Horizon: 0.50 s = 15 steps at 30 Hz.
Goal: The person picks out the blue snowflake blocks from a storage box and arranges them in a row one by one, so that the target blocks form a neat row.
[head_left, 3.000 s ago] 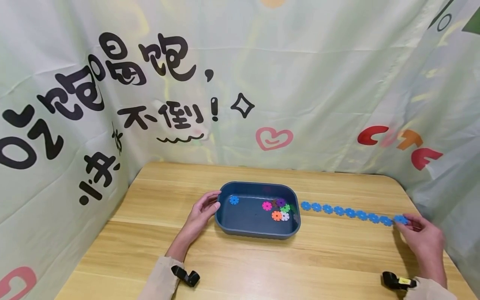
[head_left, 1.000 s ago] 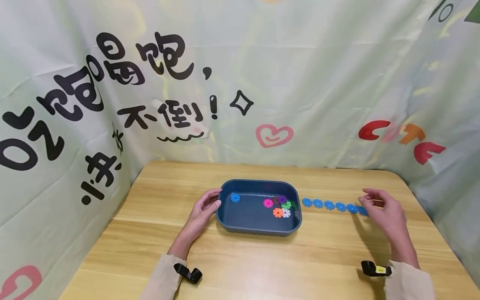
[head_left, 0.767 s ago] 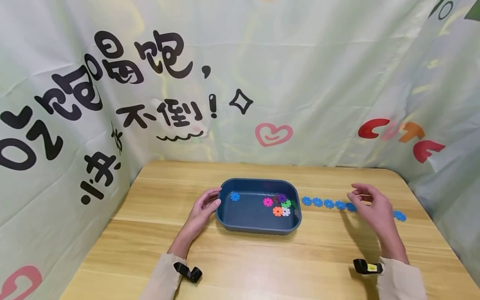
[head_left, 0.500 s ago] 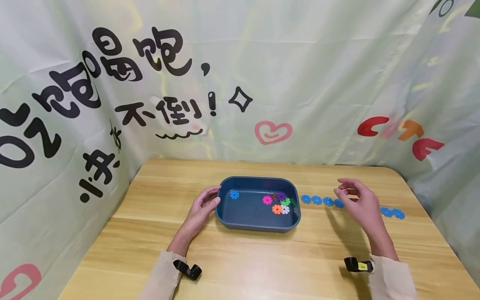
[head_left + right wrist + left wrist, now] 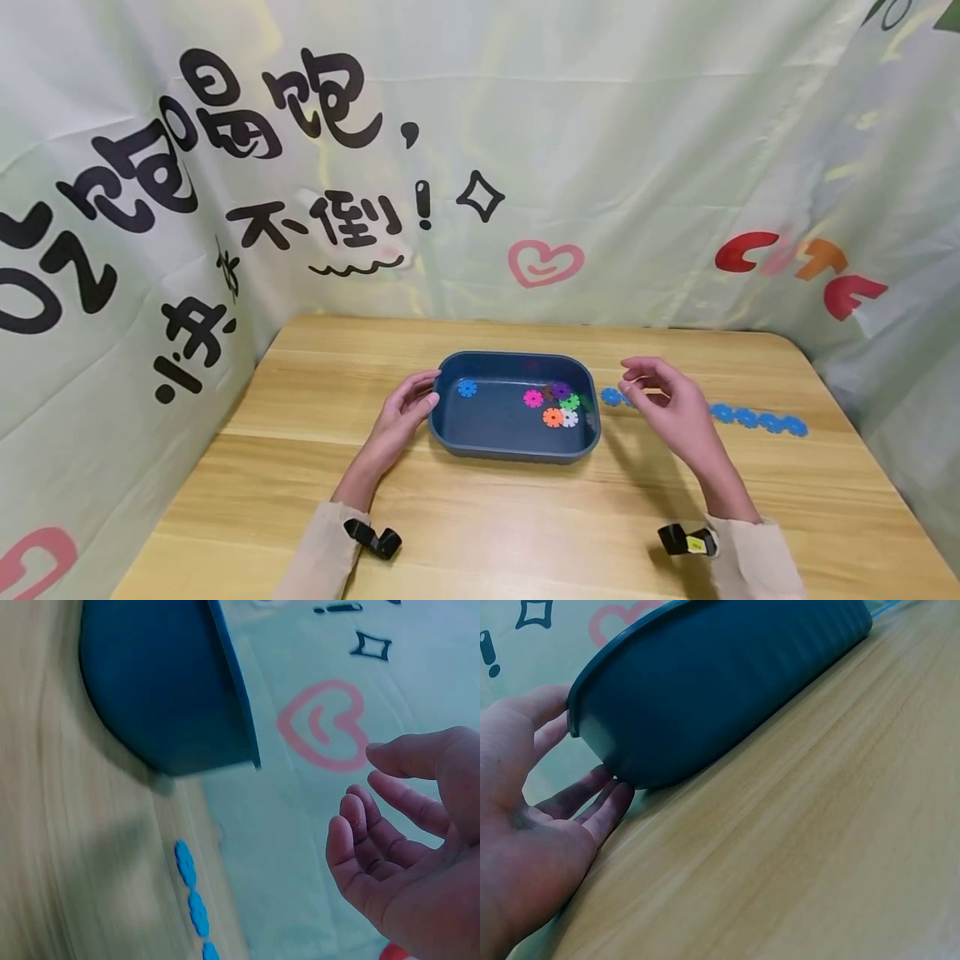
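Note:
My left hand (image 5: 396,419) rests against the left end of a dark blue plastic tub (image 5: 517,456). In the left wrist view its relaxed fingertips touch the tub's rim and lower wall. My right hand (image 5: 672,412) hovers just right of the tub, fingers loosely bent and holding nothing. Beneath it runs a row of blue snowflake building discs (image 5: 746,417), whose middle the hand hides in the head view. Part of this row (image 5: 197,911) shows below the tub in the right wrist view. Inside the tub, one blue disc (image 5: 467,388) lies alone at the left.
At the tub's right side sit loose discs: pink (image 5: 533,398), purple (image 5: 560,390), green (image 5: 572,401), orange (image 5: 552,417) and white (image 5: 571,419), with a brown one partly covered. Printed curtains (image 5: 637,167) enclose the wooden table (image 5: 480,525) behind and at both sides.
My right hand has let go of a blue disc at the row's right end and moved left above the row towards the tub. My left hand has stayed against the tub.

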Motion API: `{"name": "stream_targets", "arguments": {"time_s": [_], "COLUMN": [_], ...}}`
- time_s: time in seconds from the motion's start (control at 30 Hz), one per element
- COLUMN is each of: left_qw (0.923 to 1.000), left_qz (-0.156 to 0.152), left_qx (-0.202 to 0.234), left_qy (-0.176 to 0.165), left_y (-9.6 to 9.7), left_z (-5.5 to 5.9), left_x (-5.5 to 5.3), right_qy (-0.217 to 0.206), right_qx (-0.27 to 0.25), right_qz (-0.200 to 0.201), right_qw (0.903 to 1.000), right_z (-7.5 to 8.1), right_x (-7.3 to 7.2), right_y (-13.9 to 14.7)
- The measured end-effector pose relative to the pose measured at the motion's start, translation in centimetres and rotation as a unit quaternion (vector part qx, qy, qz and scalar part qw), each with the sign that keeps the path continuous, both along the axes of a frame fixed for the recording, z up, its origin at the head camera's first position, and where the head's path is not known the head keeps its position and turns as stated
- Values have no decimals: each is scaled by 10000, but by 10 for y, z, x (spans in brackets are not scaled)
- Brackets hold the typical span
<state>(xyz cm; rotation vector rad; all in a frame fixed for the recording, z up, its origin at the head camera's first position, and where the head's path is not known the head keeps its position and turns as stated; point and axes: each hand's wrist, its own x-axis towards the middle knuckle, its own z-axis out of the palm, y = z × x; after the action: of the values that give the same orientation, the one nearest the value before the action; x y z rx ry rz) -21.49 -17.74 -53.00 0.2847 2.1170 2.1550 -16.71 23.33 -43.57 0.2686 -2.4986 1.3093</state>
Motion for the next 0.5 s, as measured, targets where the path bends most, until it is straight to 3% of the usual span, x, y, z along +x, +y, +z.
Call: {"name": "stream_targets", "arguments": {"time_s": [0.27, 0.5], "left_qw": [9999, 10000], "left_qz": [-81, -1], "left_qx": [7, -25], "left_qy": [72, 21], "left_y": [3, 0], "left_z": [0, 0], "left_x": [-1, 1], "right_qy": [-244, -404], "right_qx": [-96, -148], "right_qz": [402, 1003], "right_qw": [9988, 9940], "right_z": [-2, -4], "right_x": [4, -1], "right_y": [-26, -60]}}
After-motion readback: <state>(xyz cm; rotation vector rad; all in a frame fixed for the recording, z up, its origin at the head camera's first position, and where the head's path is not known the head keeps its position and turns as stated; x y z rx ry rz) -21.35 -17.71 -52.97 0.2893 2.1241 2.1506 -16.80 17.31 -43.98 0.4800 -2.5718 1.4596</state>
